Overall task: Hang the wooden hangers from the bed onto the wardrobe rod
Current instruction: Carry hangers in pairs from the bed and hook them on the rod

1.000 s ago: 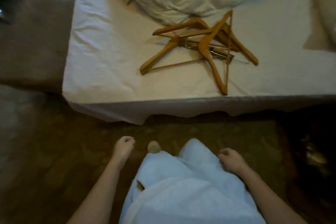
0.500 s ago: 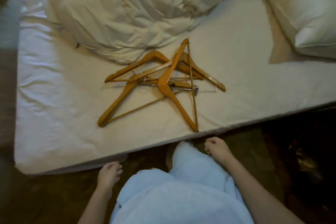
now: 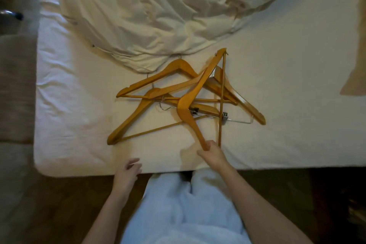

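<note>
Several wooden hangers [image 3: 158,89] lie crossed in a pile on the white bed sheet [image 3: 287,85]. The topmost hanger [image 3: 195,95] runs from the upper right down toward me. My right hand [image 3: 213,154] is closed around its near end at the bed's front edge. A clip hanger with a metal bar [image 3: 237,121] lies under the pile. My left hand [image 3: 126,172] hovers over the bed's front edge with fingers apart, holding nothing. The wardrobe rod is out of sight.
A crumpled cream duvet [image 3: 158,12] covers the far half of the bed and touches the pile's far side. Dark floor [image 3: 59,204] lies in front of the bed. A grey surface [image 3: 15,85] sits to the left.
I have come closer to the bed. My right hand rose from my side and closed on the near end of the top hanger. My left hand lifted to the bed edge.
</note>
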